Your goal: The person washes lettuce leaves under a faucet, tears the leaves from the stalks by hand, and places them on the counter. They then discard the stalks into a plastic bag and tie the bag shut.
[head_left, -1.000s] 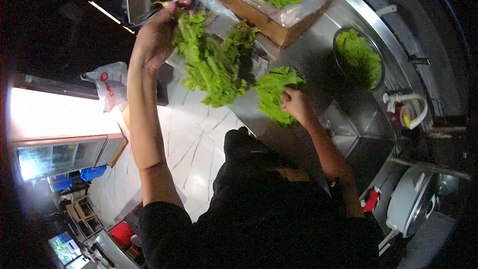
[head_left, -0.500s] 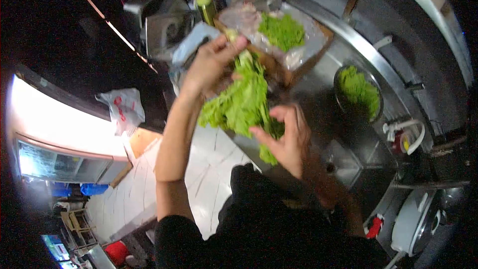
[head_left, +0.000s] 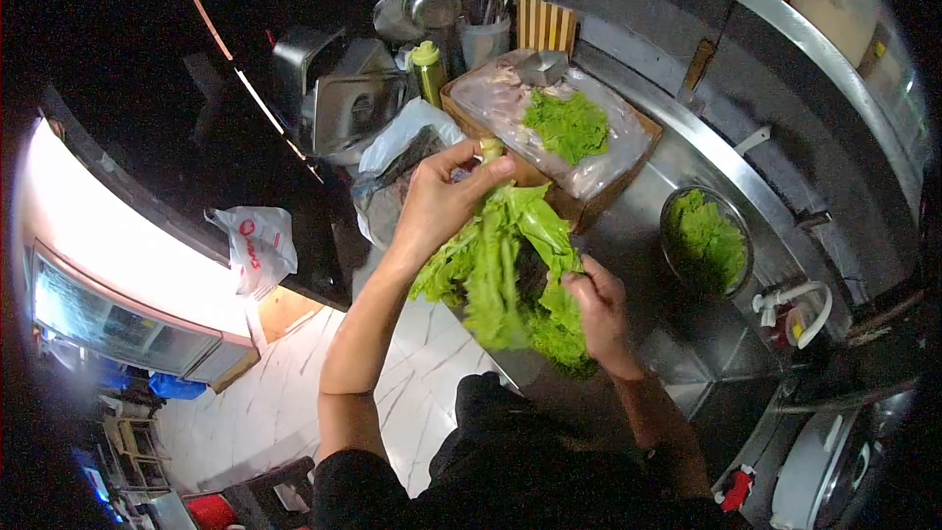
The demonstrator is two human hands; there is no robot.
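A leafy head of lettuce (head_left: 500,265) hangs stem-up in front of me, its leaves spread downward. My left hand (head_left: 451,186) is closed around the pale stem end at the top. Lower on the right, my right hand (head_left: 601,314) pinches the edge of an outer leaf, with its fingertips partly hidden. Beyond my hands, more lettuce leaves (head_left: 569,126) lie on a clear plastic bag (head_left: 618,142) in a cardboard box (head_left: 643,128). A metal bowl (head_left: 751,260) with torn lettuce (head_left: 708,240) stands on the steel counter to the right.
A green-capped bottle (head_left: 427,74), steel containers (head_left: 355,110) and a striped cutting board (head_left: 545,24) stand at the back. A faucet (head_left: 810,309) is by the sink on the right. At left, a white plastic bag (head_left: 257,247) hangs above the tiled floor (head_left: 285,407).
My right hand has gone from open fingers beside the lettuce to a pinch on an outer leaf. The lettuce and my left hand sit lower in view, as the camera has shifted.
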